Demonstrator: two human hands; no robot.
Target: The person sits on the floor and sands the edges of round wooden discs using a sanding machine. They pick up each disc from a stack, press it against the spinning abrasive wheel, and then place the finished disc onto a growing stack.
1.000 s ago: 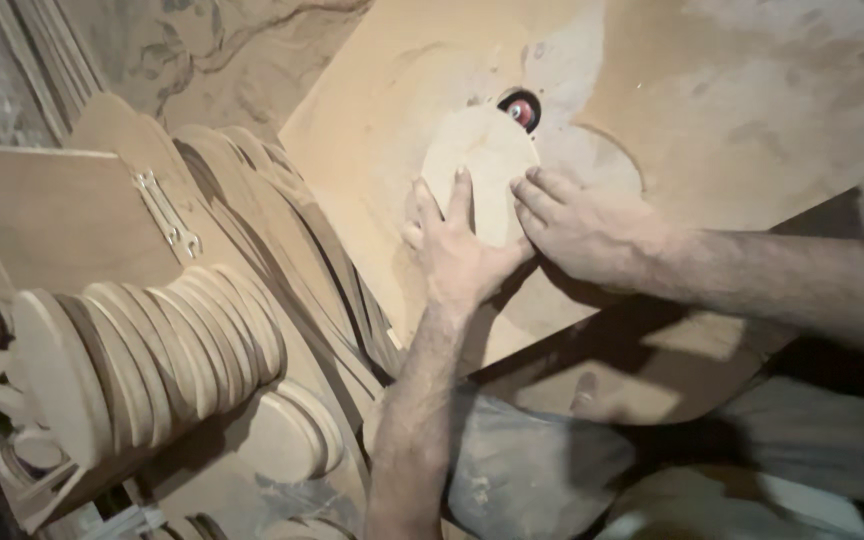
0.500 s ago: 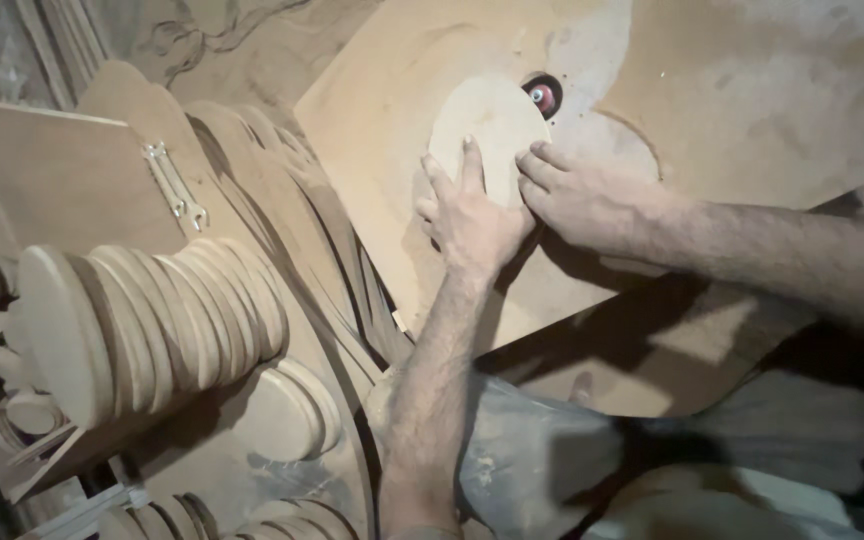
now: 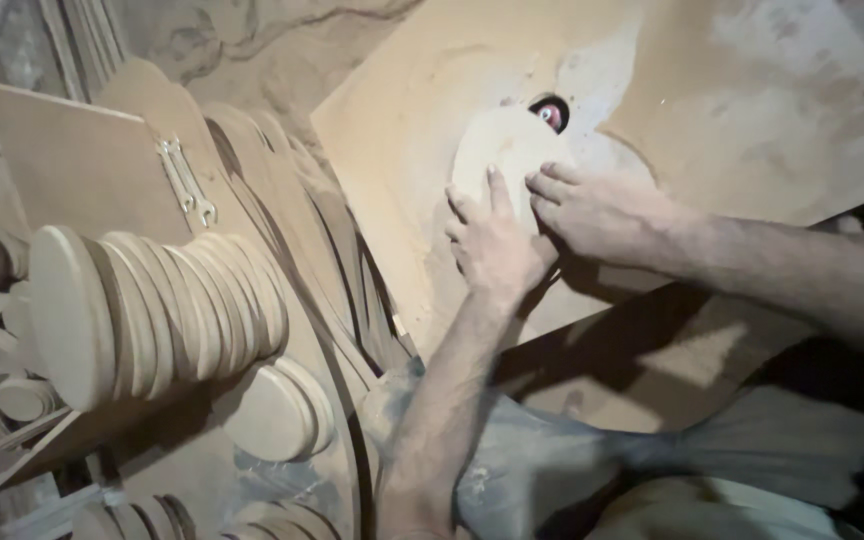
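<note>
Wooden disc [image 3: 500,150], round and pale, lies flat on the dusty work board [image 3: 752,110], its upper edge just beside the small red cutter [image 3: 550,113] poking up through the board. Left hand [image 3: 493,243] is pressed flat on the disc's lower part, fingers spread, not curled around anything. Right hand [image 3: 597,212] comes in from the right, fingertips on the disc's right edge, also flat, no clench. Hands touch each other at the disc. Left of the board: a row of finished discs [image 3: 152,305] standing on edge, two more discs [image 3: 282,410] below it, a metal hinge [image 3: 187,182] on a tilted panel.
</note>
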